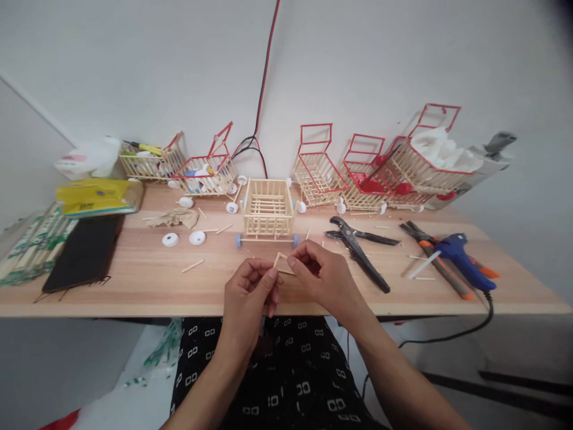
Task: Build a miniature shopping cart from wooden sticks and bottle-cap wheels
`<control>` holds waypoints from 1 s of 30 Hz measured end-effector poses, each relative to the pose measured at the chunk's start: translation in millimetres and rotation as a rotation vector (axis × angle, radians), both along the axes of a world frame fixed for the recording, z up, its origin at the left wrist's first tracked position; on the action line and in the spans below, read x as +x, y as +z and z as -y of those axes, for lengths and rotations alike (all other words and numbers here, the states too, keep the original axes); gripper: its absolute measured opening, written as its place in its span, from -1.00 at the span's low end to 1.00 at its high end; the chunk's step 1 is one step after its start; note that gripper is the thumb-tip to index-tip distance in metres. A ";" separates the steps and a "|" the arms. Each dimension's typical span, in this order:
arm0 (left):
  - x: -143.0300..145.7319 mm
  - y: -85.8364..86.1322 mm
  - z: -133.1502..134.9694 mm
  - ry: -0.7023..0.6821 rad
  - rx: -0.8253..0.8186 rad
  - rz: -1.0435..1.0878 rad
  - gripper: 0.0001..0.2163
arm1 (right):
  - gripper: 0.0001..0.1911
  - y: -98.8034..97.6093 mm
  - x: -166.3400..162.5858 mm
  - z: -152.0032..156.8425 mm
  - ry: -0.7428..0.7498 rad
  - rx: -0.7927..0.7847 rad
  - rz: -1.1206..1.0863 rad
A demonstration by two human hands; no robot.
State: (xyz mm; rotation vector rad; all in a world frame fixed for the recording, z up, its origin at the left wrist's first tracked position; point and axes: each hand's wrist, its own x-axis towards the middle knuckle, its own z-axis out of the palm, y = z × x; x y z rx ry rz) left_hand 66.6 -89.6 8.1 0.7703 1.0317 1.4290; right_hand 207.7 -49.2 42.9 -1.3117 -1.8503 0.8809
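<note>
Between my hands, just above the table's front part, is a small frame of pale wooden sticks [278, 259] joined at an angle. My left hand [251, 288] pinches one stick of it between thumb and fingers. My right hand [320, 270] closes on the other side, by the corner; its fingertips partly cover the joint. Straight behind them stands a little wooden stick cart [268, 210] with an open-topped basket and blue wheels at its front.
Miniature carts with red handles [317, 167] line the wall. Black cutters [358, 248], pliers [436, 260] and a blue glue gun [463, 260] lie right. White wheels [197, 237], loose sticks [193, 266], a black phone-like slab [84, 252] and a yellow packet [98, 196] are left.
</note>
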 end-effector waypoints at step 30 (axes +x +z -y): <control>-5.2 -0.8 -1.1 -0.018 -0.012 -0.050 -0.83 | -0.89 -1.4 2.8 -0.7 0.029 0.027 0.018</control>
